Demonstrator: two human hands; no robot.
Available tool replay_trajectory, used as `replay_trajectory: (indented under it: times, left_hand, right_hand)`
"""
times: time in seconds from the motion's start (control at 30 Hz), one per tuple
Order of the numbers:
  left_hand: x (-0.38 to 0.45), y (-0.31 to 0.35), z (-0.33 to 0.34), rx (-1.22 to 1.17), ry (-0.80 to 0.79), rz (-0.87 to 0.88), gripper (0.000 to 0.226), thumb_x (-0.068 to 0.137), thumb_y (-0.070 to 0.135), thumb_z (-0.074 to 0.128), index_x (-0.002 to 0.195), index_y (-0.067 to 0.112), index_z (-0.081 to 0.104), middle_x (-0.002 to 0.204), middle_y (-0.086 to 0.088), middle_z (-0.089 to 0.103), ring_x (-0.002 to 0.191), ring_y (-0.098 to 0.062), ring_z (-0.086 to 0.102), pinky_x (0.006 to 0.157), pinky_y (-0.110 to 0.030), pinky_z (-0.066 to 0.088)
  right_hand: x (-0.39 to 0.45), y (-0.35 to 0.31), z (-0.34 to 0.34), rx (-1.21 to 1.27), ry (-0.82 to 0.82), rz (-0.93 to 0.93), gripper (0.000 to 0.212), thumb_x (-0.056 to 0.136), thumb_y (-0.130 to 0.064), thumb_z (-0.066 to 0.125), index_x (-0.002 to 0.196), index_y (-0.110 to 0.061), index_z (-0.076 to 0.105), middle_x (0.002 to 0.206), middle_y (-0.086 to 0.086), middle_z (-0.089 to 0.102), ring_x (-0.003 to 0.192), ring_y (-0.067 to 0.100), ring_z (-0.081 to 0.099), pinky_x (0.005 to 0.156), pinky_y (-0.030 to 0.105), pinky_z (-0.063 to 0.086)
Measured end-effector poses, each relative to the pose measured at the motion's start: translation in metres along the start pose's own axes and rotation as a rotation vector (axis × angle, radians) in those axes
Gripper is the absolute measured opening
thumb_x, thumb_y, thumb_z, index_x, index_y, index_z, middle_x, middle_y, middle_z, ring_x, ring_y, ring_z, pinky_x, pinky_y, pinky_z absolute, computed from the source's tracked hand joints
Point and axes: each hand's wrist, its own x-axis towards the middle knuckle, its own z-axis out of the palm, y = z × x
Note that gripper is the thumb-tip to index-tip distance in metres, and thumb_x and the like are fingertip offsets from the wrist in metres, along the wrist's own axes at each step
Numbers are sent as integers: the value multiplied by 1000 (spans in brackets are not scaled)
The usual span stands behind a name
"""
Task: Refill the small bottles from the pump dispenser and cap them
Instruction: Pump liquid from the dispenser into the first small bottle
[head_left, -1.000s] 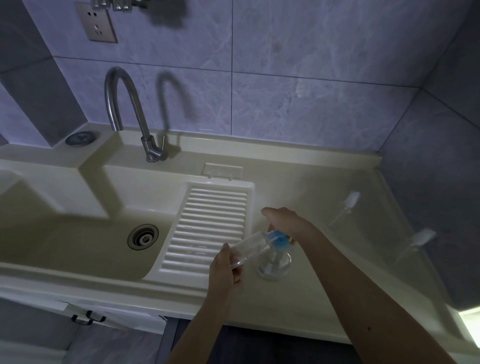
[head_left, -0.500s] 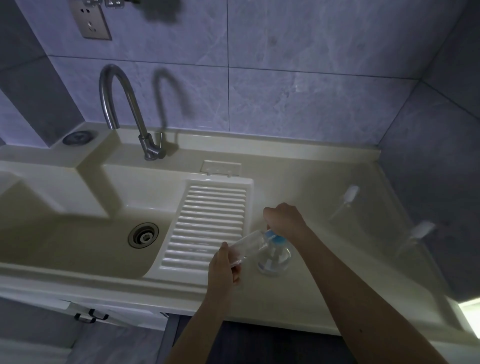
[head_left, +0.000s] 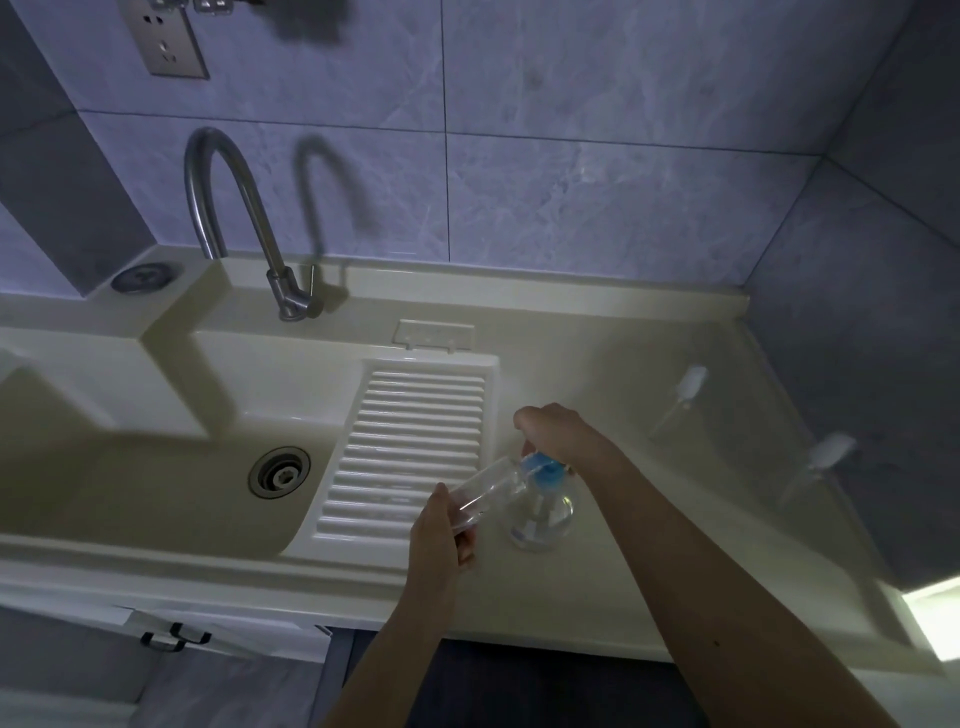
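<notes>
right hand (head_left: 558, 434) now pressed lower on blue pump dispenser (head_left: 543, 501) on tabletop (head_left: 597, 587), left hand (head_left: 441, 530) gripping tilted small bottle (head_left: 485, 491) at the nozzle, so filling looks underway, uncapped

head cam | looks steeply down | sink counter (head_left: 613, 597) close

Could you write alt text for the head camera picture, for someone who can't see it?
A left hand tilts a clear small bottle to the blue nozzle of a pump dispenser, pressed by the right hand, beside a cream sink.
</notes>
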Motion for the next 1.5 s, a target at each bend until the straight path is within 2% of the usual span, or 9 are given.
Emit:
replay_trajectory:
  times: [0.07, 0.33, 0.47, 0.6, 0.73, 0.9, 1.27, 1.4, 1.5]
  left_hand:
    - [0, -1, 0, -7, 3, -9, 44, 101, 33, 34, 80, 8, 62, 48, -1, 40, 39, -9, 30, 39, -19, 22]
    - [6, -8, -4, 5, 24, -54, 42, 102, 35, 34, 96, 1, 58, 56, -6, 41, 36, -8, 32, 36, -19, 25]
    - [9, -5, -6, 9, 6, -49, 40, 102, 34, 34, 97, 1, 56, 53, -5, 39, 35, -7, 32, 35, -18, 25]
    - [6, -1, -5, -6, -14, -42, 42, 102, 34, 32, 97, 1, 58, 50, -3, 40, 37, -8, 31, 36, -18, 24]
    - [6, 2, -5, -5, -32, -30, 44, 102, 34, 31, 95, -1, 58, 48, -1, 40, 36, -7, 32, 35, -18, 24]
    - [9, 0, -8, 13, -45, -34, 46, 102, 34, 30, 100, -4, 56, 50, -4, 40, 36, -8, 32, 36, -18, 25]
    - [15, 0, -11, 43, -98, -33, 44, 103, 32, 29, 84, 1, 55, 46, -1, 41, 36, -8, 31, 38, -19, 23]
    - [14, 2, -11, 36, -114, -28, 46, 103, 31, 28, 81, 2, 55, 46, 0, 41, 35, -8, 31, 37, -19, 24]
    - [14, 1, -11, 40, -122, -21, 45, 103, 31, 27, 83, 2, 55, 46, -1, 41, 36, -8, 31, 38, -19, 24]
  right_hand:
    - [-1, 3, 1, 12, 39, 16, 41, 84, -16, 42, 113, 4, 64, 109, 16, 66, 70, 19, 49, 62, 25, 40]
    - [1, 7, 9, 61, 139, 8, 43, 69, -21, 42, 89, 1, 72, 81, 9, 71, 57, 20, 56, 57, 22, 44]
    - [-1, 4, 8, 9, 129, -7, 44, 70, -23, 40, 88, -1, 73, 89, 10, 72, 64, 19, 58, 62, 23, 45]
    - [-7, -3, -1, -27, 1, 27, 40, 88, -20, 39, 107, 4, 65, 105, 15, 65, 79, 22, 56, 72, 28, 44]
    - [-10, -3, -3, 30, -54, 55, 44, 94, -30, 36, 113, 0, 61, 94, 10, 61, 86, 23, 56, 81, 34, 42]
    - [-3, -1, 5, 65, 82, 30, 36, 87, -20, 40, 95, 1, 68, 104, 9, 70, 68, 16, 53, 58, 22, 41]
    - [3, 3, 11, -29, 187, -17, 30, 89, -15, 43, 65, -8, 60, 83, 6, 67, 64, 16, 53, 57, 22, 41]
    - [1, -1, 6, 52, 95, 46, 33, 90, -23, 45, 96, -1, 69, 102, 10, 67, 70, 17, 53, 74, 29, 46]
    - [-2, -2, 2, 108, -23, 93, 33, 92, -30, 45, 101, -5, 64, 110, 9, 65, 90, 25, 57, 92, 37, 44]
